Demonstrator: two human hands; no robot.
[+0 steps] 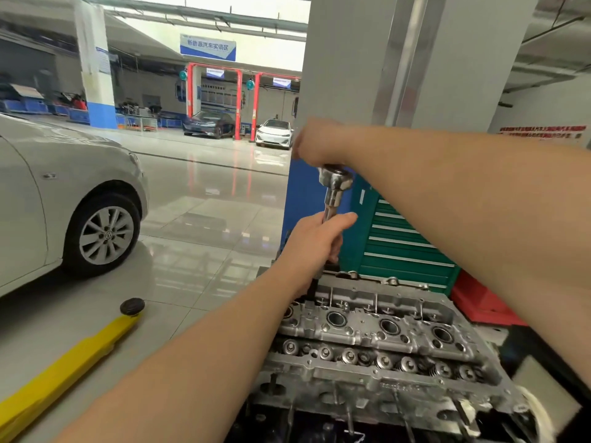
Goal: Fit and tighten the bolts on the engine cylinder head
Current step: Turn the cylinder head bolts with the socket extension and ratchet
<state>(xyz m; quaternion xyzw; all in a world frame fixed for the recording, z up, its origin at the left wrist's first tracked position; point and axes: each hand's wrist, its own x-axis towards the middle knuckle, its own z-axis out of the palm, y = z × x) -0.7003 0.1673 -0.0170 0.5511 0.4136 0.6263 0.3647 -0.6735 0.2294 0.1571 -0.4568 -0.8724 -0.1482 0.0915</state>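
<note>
The aluminium cylinder head (377,343) lies low in the middle of the view, with valve springs and spark plug wells showing. A chrome ratchet wrench (335,183) stands upright on an extension over the head's far left corner. My left hand (315,241) grips the extension shaft just below the ratchet head. My right hand (315,143) sits on top of the ratchet, fingers curled round its handle, which is hidden behind the hand. The bolt under the tool is hidden by my left hand.
A green tool cabinet (403,247) stands behind the head, beside a blue-based pillar (303,199). A silver car (64,193) is on the left and a yellow lift arm (64,372) lies on the floor. Other cars are parked far back.
</note>
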